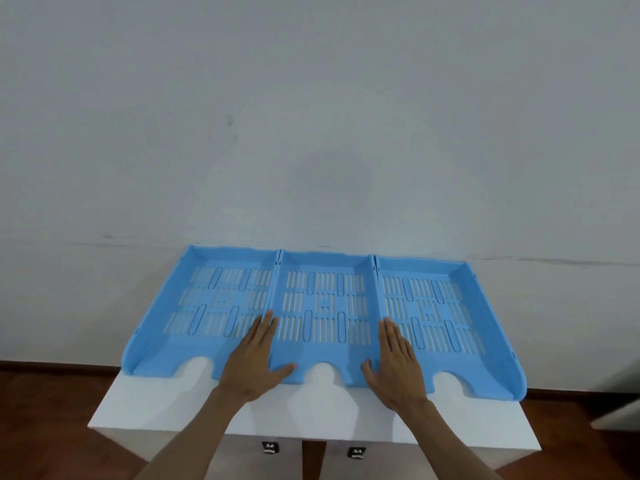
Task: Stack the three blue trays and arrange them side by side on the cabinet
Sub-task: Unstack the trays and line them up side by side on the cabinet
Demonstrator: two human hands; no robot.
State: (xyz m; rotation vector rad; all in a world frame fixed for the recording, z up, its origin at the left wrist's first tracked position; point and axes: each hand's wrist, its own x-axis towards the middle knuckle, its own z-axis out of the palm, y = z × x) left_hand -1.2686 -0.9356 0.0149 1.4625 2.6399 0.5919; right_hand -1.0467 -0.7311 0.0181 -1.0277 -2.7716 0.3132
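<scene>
Three light blue slotted trays lie side by side on the white cabinet top (145, 407), their side walls touching: a left tray (194, 306), a middle tray (323, 306) and a right tray (446, 306). Each has a rounded notch in its near edge. My left hand (256, 358) rests flat, palm down, over the seam between the left and middle trays. My right hand (396, 362) rests flat over the seam between the middle and right trays. Both hands have their fingers extended and grip nothing.
A plain grey-white wall (311, 116) rises directly behind the trays. The right tray overhangs the cabinet's right edge slightly. Two dark handles (270, 447) sit on the cabinet front below. Reddish-brown floor (45, 410) lies on both sides.
</scene>
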